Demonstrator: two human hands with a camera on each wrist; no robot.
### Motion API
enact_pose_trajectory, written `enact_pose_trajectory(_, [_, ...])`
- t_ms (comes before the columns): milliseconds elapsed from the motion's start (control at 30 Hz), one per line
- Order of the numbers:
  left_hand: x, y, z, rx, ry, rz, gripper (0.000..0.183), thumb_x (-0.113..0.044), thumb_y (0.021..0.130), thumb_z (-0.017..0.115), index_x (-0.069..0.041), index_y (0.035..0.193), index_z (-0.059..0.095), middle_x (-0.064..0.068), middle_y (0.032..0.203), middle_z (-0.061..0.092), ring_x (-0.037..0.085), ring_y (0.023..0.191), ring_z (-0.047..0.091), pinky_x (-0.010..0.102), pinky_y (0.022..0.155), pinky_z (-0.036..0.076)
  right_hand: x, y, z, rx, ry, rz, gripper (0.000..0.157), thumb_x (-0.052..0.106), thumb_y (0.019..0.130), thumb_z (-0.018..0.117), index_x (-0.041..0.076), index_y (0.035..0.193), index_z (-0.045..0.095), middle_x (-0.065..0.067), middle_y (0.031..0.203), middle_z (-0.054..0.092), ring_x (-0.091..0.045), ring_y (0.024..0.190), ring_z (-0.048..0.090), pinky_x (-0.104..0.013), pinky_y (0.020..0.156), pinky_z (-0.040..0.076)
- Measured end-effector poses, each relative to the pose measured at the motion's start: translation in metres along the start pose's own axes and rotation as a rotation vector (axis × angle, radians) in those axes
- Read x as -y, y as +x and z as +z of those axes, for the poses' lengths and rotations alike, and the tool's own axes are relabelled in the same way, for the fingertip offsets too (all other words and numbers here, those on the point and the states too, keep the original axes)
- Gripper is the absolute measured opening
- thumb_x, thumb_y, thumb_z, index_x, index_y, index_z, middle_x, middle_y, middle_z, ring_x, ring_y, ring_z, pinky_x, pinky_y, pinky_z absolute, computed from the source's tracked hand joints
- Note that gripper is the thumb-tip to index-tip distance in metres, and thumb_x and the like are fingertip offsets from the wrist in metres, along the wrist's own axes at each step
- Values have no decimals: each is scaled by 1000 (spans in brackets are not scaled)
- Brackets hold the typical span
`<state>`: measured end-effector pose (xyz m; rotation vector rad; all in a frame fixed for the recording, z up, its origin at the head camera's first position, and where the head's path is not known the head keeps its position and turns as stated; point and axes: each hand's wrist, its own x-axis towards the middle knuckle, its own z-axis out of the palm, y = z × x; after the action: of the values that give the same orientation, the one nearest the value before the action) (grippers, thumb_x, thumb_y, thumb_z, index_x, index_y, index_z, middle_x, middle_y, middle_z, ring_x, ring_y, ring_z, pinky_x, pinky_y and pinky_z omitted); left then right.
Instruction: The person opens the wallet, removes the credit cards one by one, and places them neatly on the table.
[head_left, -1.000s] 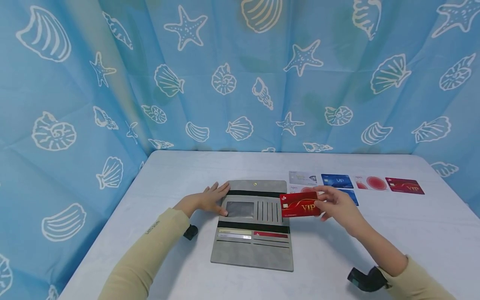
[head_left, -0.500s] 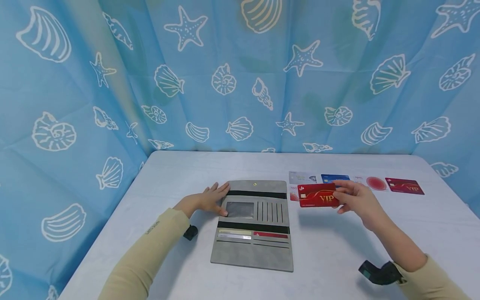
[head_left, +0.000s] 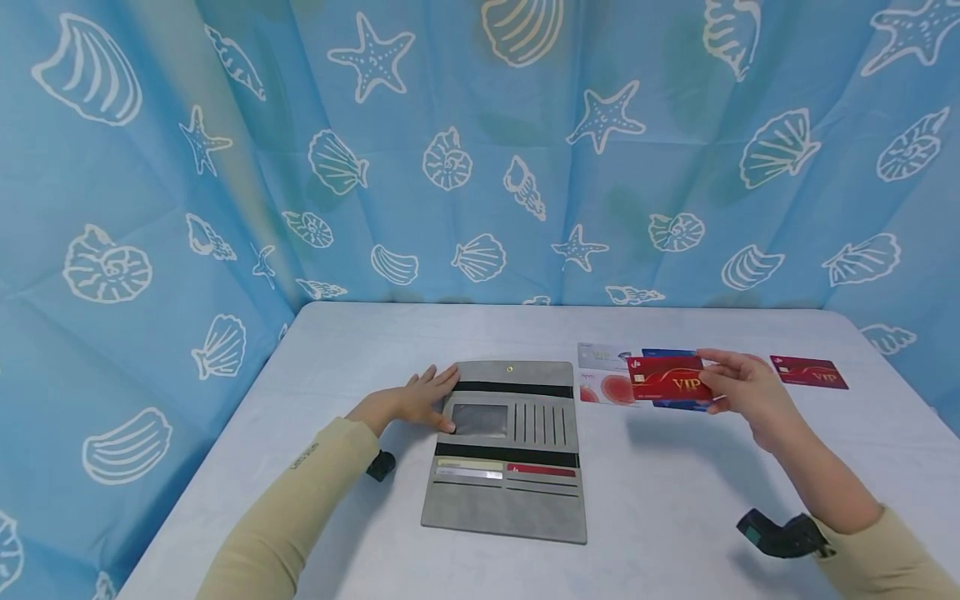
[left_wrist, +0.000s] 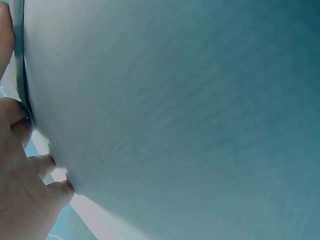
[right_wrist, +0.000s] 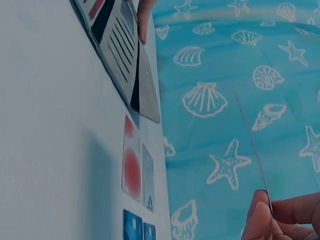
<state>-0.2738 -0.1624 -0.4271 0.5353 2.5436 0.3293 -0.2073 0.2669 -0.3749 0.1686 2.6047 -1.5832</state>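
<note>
My right hand (head_left: 746,392) pinches a red VIP card (head_left: 663,379) by its right end, thumb in front. The card is held up above the table, and in the right wrist view its thin edge (right_wrist: 252,142) shows against the curtain. A grey card wallet (head_left: 510,512) lies unfolded on the table to its left. My left hand (head_left: 416,402) rests on the wallet's upper left edge with its fingers spread. In the wallet's lower panel, a red card (head_left: 542,469) fills a right slot, and pale cards (head_left: 469,473) sit in the left slots.
Behind the held card lie a silver card (head_left: 600,356), a white card with a red circle (head_left: 600,388) and two partly covered blue cards (head_left: 660,352). Another red VIP card (head_left: 810,372) lies farther right. A blue shell-patterned curtain (head_left: 450,208) hangs behind the white table (head_left: 360,333).
My right hand has carried the red VIP card rightward and slightly back, away from the wallet's right edge to over the blue cards. The left hand and wallet have stayed put.
</note>
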Motion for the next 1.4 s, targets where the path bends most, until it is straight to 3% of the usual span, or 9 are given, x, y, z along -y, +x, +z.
enact_pose_trajectory(167, [-1, -1, -1, 1, -1, -7, 97, -45, 80, 66, -15, 148, 5, 1, 155, -3, 30, 140, -10, 47, 112, -4, -3, 2, -8, -39, -7, 16, 62, 35, 94, 47, -1, 141, 28, -27, 129, 43, -2, 75, 54, -22, 68, 53])
enact_pose_trajectory(233, [-2, -1, -1, 1, 0, -7, 97, -45, 80, 66, -15, 148, 5, 1, 155, -3, 30, 140, -10, 47, 112, -4, -5, 3, -12, -55, -4, 20, 63, 36, 94, 48, -1, 141, 29, -17, 120, 51, -2, 73, 56, -21, 67, 53])
enact_pose_trajectory(367, [-2, -2, -1, 2, 7, -2, 96, -45, 80, 65, -14, 148, 4, 1, 155, -4, 30, 140, -9, 47, 112, -4, -7, 6, -19, -86, -2, 34, 63, 36, 93, 49, -1, 140, 30, -7, 115, 52, -2, 71, 56, -21, 66, 52])
enact_pose_trajectory(467, [-2, -1, -1, 3, 16, 4, 96, -45, 81, 65, -13, 148, 4, 2, 155, -4, 31, 140, -9, 47, 112, -4, -9, 8, -23, -107, -18, 43, 62, 36, 94, 48, -1, 141, 30, -21, 126, 48, -1, 71, 55, -20, 65, 52])
enact_pose_trajectory(633, [-2, -1, -1, 8, 31, 14, 96, -45, 81, 64, -11, 148, 4, 4, 155, -4, 32, 140, -9, 48, 112, -3, -13, 12, -31, -129, -51, 65, 61, 35, 95, 45, 0, 142, 27, -30, 137, 36, -1, 73, 51, -19, 63, 51])
enact_pose_trajectory(900, [0, 1, 0, 3, 34, 18, 96, -46, 81, 63, -10, 148, 5, 5, 155, -3, 33, 140, -8, 49, 112, -2, -21, 17, -43, -147, -71, 104, 61, 34, 95, 44, 0, 142, 25, -33, 137, 32, -15, 86, 48, -19, 62, 51])
enact_pose_trajectory(1133, [1, 1, 1, 3, 36, 16, 96, -46, 81, 64, -10, 148, 5, 4, 155, -4, 32, 140, -9, 48, 112, -3, -28, 23, -50, -145, -40, 134, 60, 33, 96, 42, 0, 143, 23, -33, 140, 24, -4, 72, 51, -19, 62, 51])
enact_pose_trajectory(1400, [2, 2, 2, 3, 52, 30, 95, -46, 82, 63, -12, 148, 3, 2, 155, -4, 31, 140, -10, 48, 112, -3, -42, 31, -58, -158, -42, 138, 60, 33, 97, 40, -1, 143, 22, -32, 141, 23, -9, 80, 47, -19, 63, 50])
